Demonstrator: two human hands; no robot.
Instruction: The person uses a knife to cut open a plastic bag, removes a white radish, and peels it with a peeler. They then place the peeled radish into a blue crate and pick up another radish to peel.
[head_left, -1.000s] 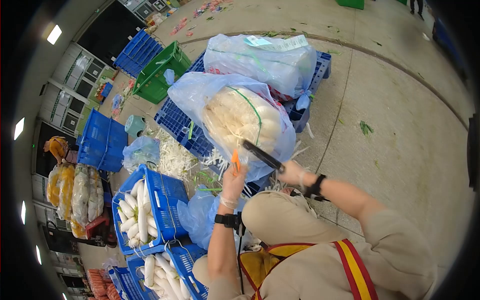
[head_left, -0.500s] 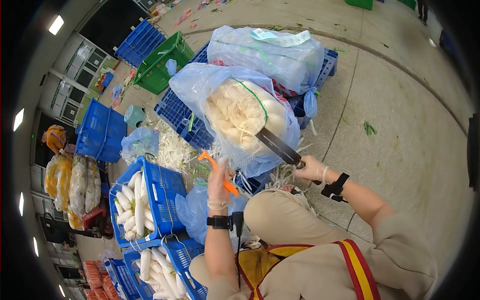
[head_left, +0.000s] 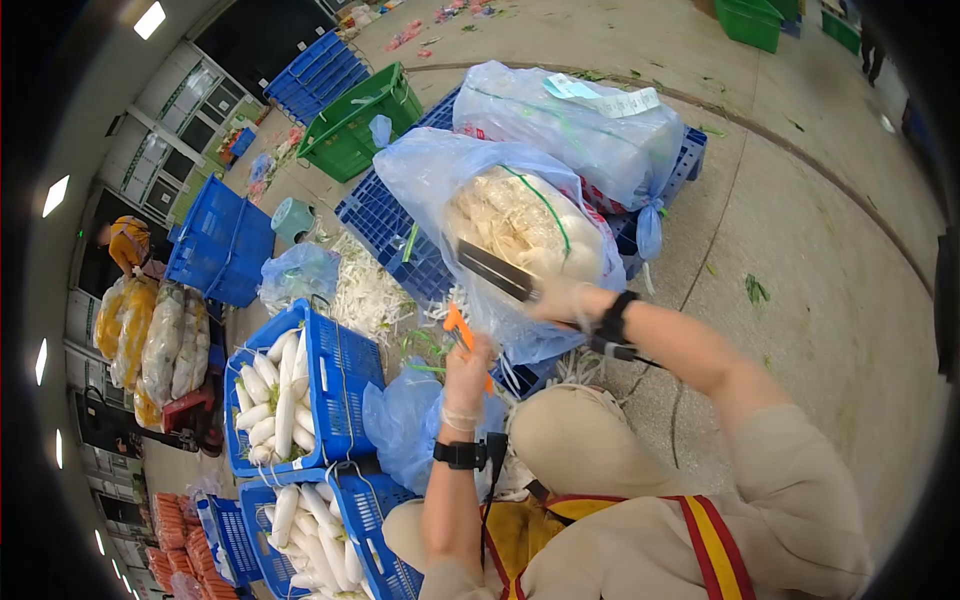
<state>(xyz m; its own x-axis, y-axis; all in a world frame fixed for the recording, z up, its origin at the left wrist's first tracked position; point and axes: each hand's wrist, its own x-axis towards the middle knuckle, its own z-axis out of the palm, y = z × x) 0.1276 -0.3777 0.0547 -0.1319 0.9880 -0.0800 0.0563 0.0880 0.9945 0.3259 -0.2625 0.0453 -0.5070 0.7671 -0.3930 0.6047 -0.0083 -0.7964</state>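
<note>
My left hand, in a thin clear glove, is closed around an orange peeler, which sticks up above the fingers. In my right hand, blurred by motion, is a knife with a broad dark blade pointing up and left. The blade overlaps the front of an open blue plastic bag full of peeled white radishes, with a green strap across them. This bag lies on a blue pallet. Behind it lies a second, tied bag with a paper label on top.
Blue crates of white radishes stand at my left, beside a crumpled blue bag. Peelings litter the floor left of the pallet. A green crate stands beyond. Farther left, a person stands behind filled sacks.
My right hand has moved left with the knife, bringing the blade over the open bag's lower left. My left hand still grips the peeler. The whole view has shifted slightly.
</note>
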